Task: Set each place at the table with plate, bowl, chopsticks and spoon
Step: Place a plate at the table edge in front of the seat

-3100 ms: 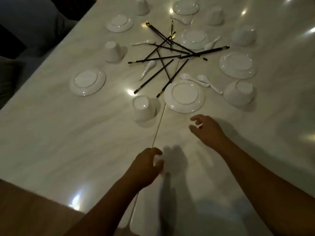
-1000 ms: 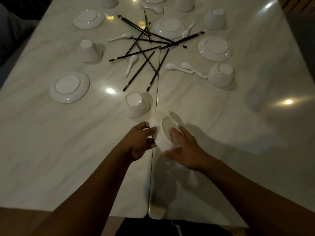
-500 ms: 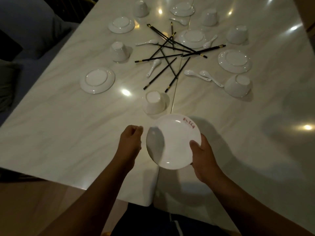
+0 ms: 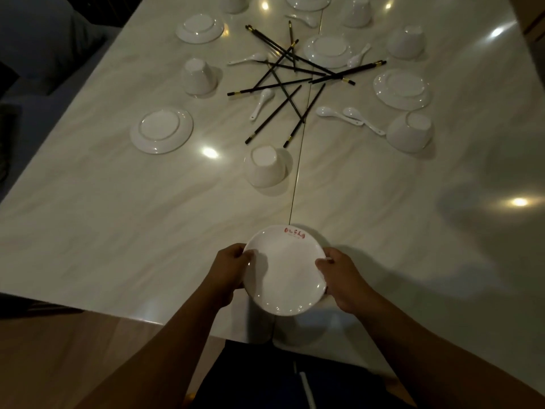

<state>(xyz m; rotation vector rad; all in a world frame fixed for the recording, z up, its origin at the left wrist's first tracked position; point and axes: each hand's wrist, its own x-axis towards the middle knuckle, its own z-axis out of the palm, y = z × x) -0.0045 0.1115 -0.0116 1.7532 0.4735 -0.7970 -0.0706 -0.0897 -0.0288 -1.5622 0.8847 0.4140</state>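
Note:
A white plate (image 4: pixel 284 268) with red lettering on its far rim sits face up near the table's front edge, over the centre seam. My left hand (image 4: pixel 231 268) grips its left rim and my right hand (image 4: pixel 339 276) grips its right rim. Beyond it an upside-down white bowl (image 4: pixel 265 166) stands on the marble table (image 4: pixel 118 216). Several black chopsticks (image 4: pixel 287 81) lie crossed in a heap at the middle, with white spoons (image 4: pixel 339 115) around them. Other upside-down plates (image 4: pixel 161 131) and bowls (image 4: pixel 410 135) are scattered further back.
The table's front edge runs just below the held plate, with wooden floor (image 4: pixel 59 358) on the left. A dark seat (image 4: pixel 44 48) stands past the table's left edge. Ceiling lights glare off the tabletop.
The plate, taken from mid-table and turned face up, has come down toward the front edge. My left hand has closed onto its left rim, so both hands now hold it.

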